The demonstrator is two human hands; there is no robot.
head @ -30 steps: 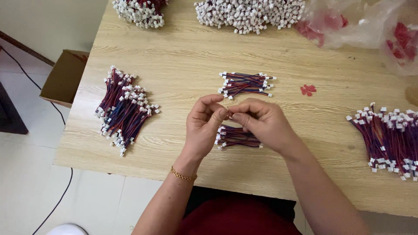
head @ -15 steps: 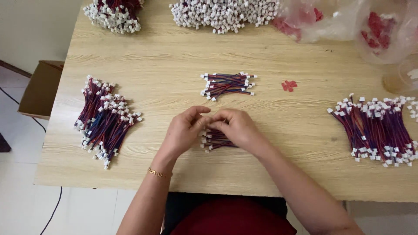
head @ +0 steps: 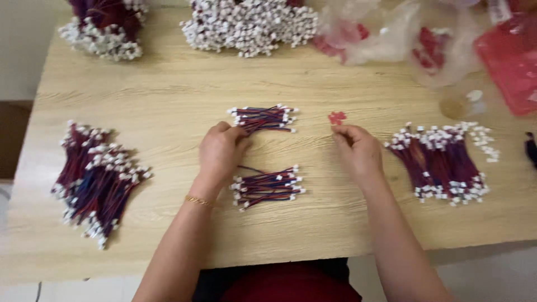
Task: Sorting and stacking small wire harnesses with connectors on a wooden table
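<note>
My left hand [head: 221, 152] rests on the wooden table [head: 168, 95], fingertips touching the left end of a small bundle of red and blue wires with white connectors [head: 264, 117]. A second small wire bundle [head: 267, 187] lies just right of my left wrist, free of both hands. My right hand [head: 358, 148] sits apart to the right, fingers curled near a small red piece [head: 336, 117]. Whether it pinches anything is unclear.
A large wire pile [head: 92, 179] lies at the left, another wire pile [head: 442, 162] at the right. Heaps of white connectors [head: 249, 25] and a dark wire heap [head: 103, 28] sit at the back, with plastic bags [head: 425, 39] at back right.
My hands were together over the near bundle. They have parted: the left moved up to the far bundle, the right moved toward the red piece. The near bundle now lies released.
</note>
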